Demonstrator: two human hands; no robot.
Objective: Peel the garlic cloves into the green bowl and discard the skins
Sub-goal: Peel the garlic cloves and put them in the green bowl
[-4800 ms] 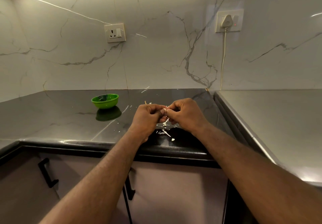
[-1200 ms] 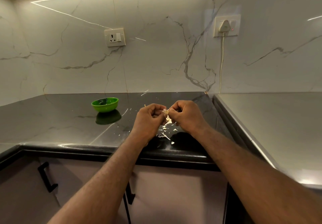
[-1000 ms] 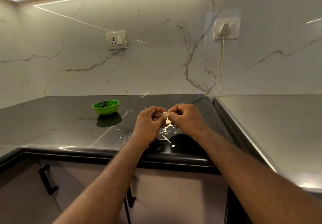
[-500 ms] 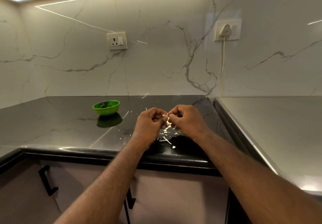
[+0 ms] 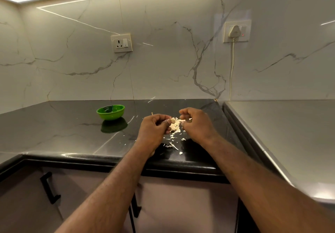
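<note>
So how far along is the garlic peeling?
Some peeling looks done: bits of skin lie scattered on the counter. In hand: the left hand and right hand both pinch the garlic, its papery skin partly off. Left to do: the green bowl shows no clear contents from here; this garlic goes in it, and the skins need throwing away.

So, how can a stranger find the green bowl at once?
Start at the black countertop below the white marble wall. The green bowl stands on it, left of the left hand, which holds garlic, and apart from it. It is the only round, brightly coloured thing there; otherwise only pale garlic skins lie scattered.
</note>
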